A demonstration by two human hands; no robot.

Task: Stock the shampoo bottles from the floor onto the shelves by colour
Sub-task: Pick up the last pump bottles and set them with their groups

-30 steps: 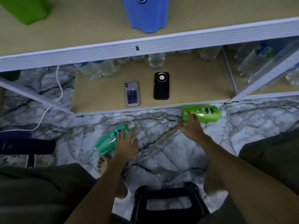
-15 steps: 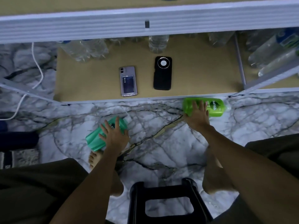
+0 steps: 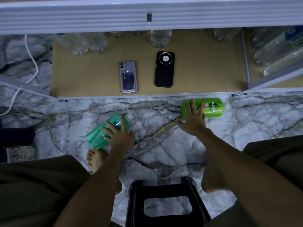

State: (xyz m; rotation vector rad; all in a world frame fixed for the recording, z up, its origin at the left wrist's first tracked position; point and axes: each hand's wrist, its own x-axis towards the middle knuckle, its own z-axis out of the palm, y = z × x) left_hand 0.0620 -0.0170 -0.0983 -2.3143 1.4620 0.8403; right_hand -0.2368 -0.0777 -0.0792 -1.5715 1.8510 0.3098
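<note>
Two shampoo bottles lie on their sides on the marble floor, in front of the low shelf (image 3: 196, 76). My left hand (image 3: 119, 136) lies over the teal bottle (image 3: 96, 136), fingers across its label and thumb at its right side. The teal bottle's lower end rests near my left foot (image 3: 96, 159). My right hand (image 3: 193, 120) covers the left half of the bright green bottle (image 3: 213, 107), fingers spread over it and thumb below. Its cap points right, close to the shelf's front edge.
On the low shelf lie a lilac phone (image 3: 128, 77) and a black phone (image 3: 164, 69), with several clear water bottles (image 3: 160, 37) behind. A grey shelf rail (image 3: 147, 15) crosses overhead. A black stool (image 3: 165, 202) stands between my legs. A white cable (image 3: 31, 63) hangs at the left.
Both hands have come down from just short of the bottles onto them, fingers now over each body. The view has tilted down, so the upper shelf's contents are out of sight.
</note>
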